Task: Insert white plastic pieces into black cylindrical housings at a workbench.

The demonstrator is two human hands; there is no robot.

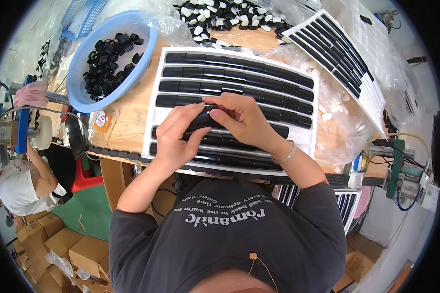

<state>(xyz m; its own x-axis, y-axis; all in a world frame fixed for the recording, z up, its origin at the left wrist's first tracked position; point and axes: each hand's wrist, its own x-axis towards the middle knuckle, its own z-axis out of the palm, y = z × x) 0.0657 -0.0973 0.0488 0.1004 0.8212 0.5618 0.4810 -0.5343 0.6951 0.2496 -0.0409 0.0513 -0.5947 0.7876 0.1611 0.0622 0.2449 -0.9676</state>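
Note:
A white tray (pixel 154 115) lies in front of me, filled with rows of glossy black tube-shaped pieces (pixel 195 87). Over its middle I hold a short, rounded black piece (pixel 199 123), its exact kind partly hidden by my fingers. My left hand (pixel 172 133) is closed round its lower left side, thumb underneath. From the right, the thumb and bent fingers of my right hand (pixel 243 118) pinch its upper end. The two hands almost touch, just above the tray's lower rows.
At the left stands a blue basin (pixel 149 49) of small black caps. Loose black and white pieces (pixel 229 17) are heaped at the back. Another filled white tray (pixel 334 53) leans over plastic film at the right. A co-worker (pixel 27 188) sits at the far left, near cardboard boxes (pixel 88 254).

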